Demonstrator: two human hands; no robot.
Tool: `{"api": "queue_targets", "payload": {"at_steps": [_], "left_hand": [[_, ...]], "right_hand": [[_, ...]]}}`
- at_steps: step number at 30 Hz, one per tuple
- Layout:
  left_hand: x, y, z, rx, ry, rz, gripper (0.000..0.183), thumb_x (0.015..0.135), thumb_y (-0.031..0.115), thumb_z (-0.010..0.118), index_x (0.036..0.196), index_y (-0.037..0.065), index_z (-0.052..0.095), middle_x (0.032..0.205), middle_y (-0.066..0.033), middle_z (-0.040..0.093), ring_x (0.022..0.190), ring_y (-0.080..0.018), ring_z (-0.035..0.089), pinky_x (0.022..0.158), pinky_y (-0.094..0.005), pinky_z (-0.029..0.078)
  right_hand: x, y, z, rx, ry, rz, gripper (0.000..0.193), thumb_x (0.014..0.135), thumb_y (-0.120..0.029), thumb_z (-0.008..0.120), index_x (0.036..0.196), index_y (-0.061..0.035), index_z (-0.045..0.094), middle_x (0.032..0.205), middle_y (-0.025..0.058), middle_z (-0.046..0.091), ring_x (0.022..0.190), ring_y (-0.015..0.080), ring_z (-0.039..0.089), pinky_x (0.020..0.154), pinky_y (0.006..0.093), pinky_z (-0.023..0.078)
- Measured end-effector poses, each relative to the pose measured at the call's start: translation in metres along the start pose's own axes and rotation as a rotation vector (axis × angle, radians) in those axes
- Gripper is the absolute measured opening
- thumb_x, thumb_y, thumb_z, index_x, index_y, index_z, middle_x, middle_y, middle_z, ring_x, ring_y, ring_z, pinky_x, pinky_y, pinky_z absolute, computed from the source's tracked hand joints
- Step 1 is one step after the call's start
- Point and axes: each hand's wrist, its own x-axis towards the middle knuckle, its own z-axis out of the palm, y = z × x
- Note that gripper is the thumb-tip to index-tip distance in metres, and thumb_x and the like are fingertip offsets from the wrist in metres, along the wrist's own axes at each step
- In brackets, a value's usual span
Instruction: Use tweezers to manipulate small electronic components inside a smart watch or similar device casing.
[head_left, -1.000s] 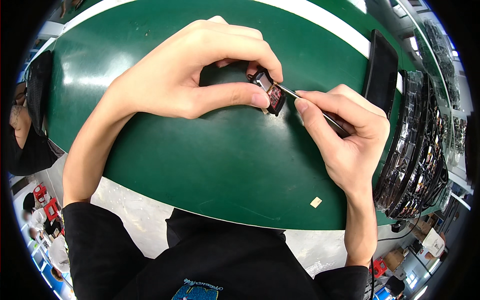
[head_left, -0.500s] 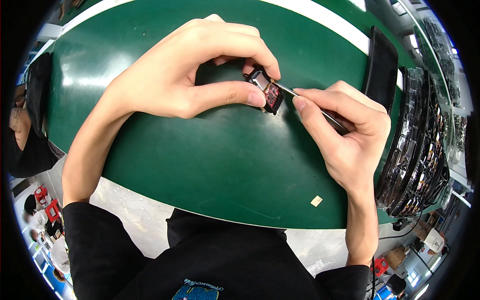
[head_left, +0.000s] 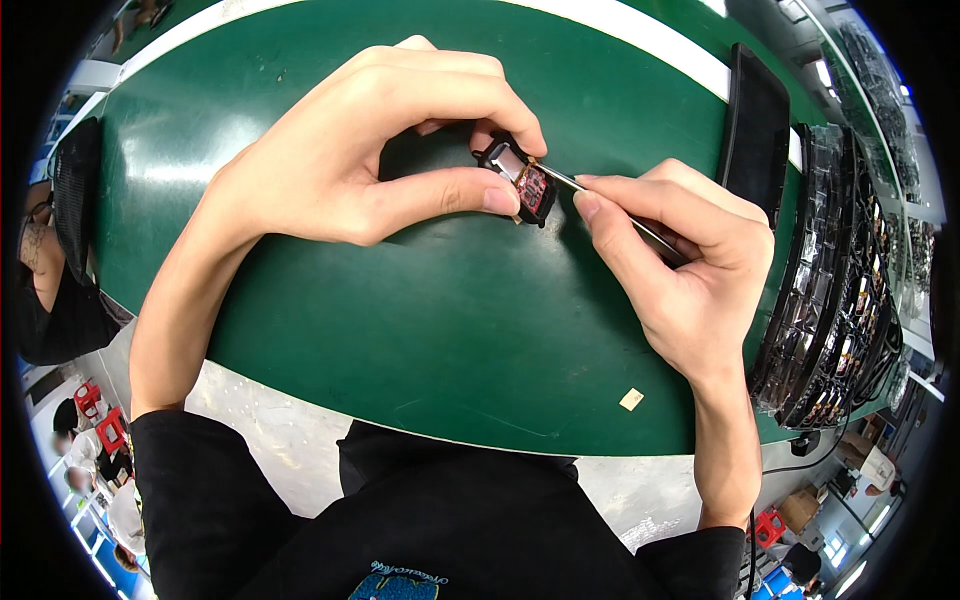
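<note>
Between the thumb and fingers of my left hand (head_left: 390, 140) is a small black device housing (head_left: 543, 207), held tilted above the green table. Its open face shows a silver block, like a battery, beside a red circuit board (head_left: 533, 184). My right hand (head_left: 690, 250) pinches a thin metal tool (head_left: 562, 178), which looks like tweezers. The tool's tip meets the housing's upper right edge, close to my left fingertip. Most of the tool's rear part is hidden in my right palm.
Stacked clear trays (head_left: 825, 290) with small electronic parts stand at the right, beside a black tray (head_left: 752, 130). A small beige piece (head_left: 631, 399) lies near the table's front edge. At far left, another person (head_left: 60, 300) sits by the green table (head_left: 420, 330).
Both hands, with the device and the tool, appear slightly farther left in the picture, while the whole view has shifted a little. The grips look the same, and the tip stays at the housing's edge.
</note>
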Motion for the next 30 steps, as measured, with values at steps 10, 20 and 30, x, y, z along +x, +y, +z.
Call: {"api": "queue_targets", "payload": {"at_steps": [10, 20, 30], "left_hand": [[-0.0008, -0.0025, -0.0011, 0.015, -0.007, 0.008, 0.04, 0.08, 0.016, 0.09, 0.116, 0.003, 0.079, 0.1, -0.0094, 0.077, 0.091, -0.0269, 0.069, 0.086, -0.0379, 0.044], [-0.0004, -0.0034, 0.0009, 0.011, 0.006, 0.014, 0.042, 0.081, 0.018, 0.09, 0.119, 0.004, 0.079, 0.102, -0.0087, 0.077, 0.088, -0.025, 0.067, 0.081, -0.0365, 0.044], [0.0, -0.0013, -0.0017, 0.03, -0.025, -0.02, 0.042, 0.08, 0.019, 0.091, 0.118, 0.004, 0.08, 0.102, -0.0072, 0.077, 0.088, -0.0232, 0.066, 0.078, -0.0351, 0.043]], "right_hand": [[-0.0006, -0.0029, 0.0007, 0.005, 0.016, 0.028, 0.014, 0.092, 0.006, 0.084, 0.105, 0.0033, 0.086, 0.075, 0.0004, 0.068, 0.062, 0.0015, 0.053, 0.055, 0.0205, 0.034], [0.0004, 0.0039, 0.0059, 0.039, 0.064, -0.029, 0.012, 0.087, 0.007, 0.084, 0.098, 0.0036, 0.084, 0.065, 0.0018, 0.061, 0.052, 0.0041, 0.046, 0.049, 0.0259, 0.032], [-0.0023, 0.0003, 0.0005, -0.008, 0.047, 0.002, 0.012, 0.09, 0.004, 0.085, 0.101, 0.0026, 0.086, 0.071, 0.0, 0.067, 0.058, 0.0018, 0.051, 0.052, 0.0221, 0.032]]}}
